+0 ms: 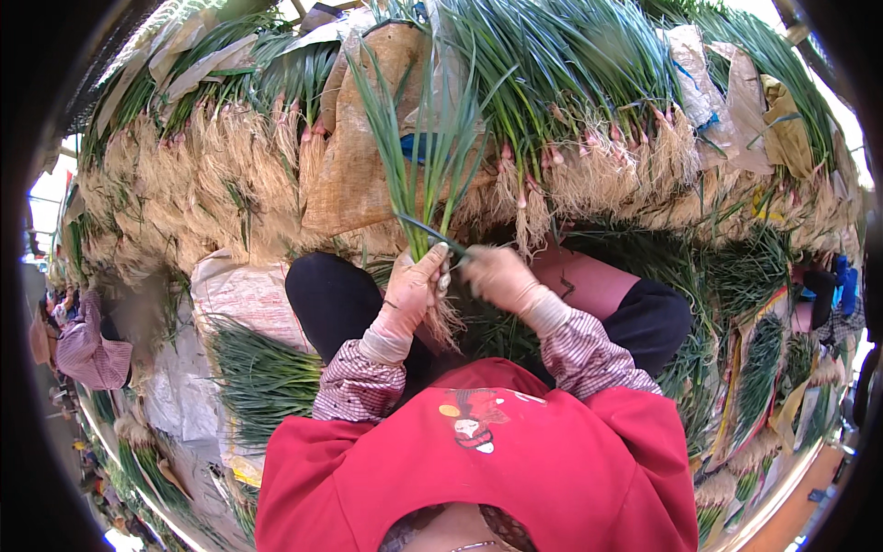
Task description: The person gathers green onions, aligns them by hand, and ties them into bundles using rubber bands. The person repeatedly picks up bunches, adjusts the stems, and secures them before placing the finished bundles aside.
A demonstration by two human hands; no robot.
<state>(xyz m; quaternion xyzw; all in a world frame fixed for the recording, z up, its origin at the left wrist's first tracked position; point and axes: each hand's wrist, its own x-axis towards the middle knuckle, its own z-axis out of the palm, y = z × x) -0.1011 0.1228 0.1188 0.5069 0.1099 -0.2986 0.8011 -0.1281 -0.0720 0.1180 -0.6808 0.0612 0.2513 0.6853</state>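
Note:
A small bunch of green garlic plants [419, 200] stands upright before me, leaves fanned upward and roots hanging below. My gloved left hand [415, 279] grips it low on the stems, just above the roots. Pulled across those stems is a single dark green leaf [452, 243]. Its right end meets my gloved right hand [498, 274], whose fingers are bent around it and slightly blurred. Behind the bunch, a brown woven sack [359, 159] drapes over a long heap of garlic plants [566, 90] with pink bulbs and pale roots facing me.
Trimmed green leaves [269, 386] lie on a white woven sack [241, 297] at my left. More leaf piles [752, 276] and a filled open sack [762, 366] are on the right. Another person [96, 345] in a checked top sits at the far left.

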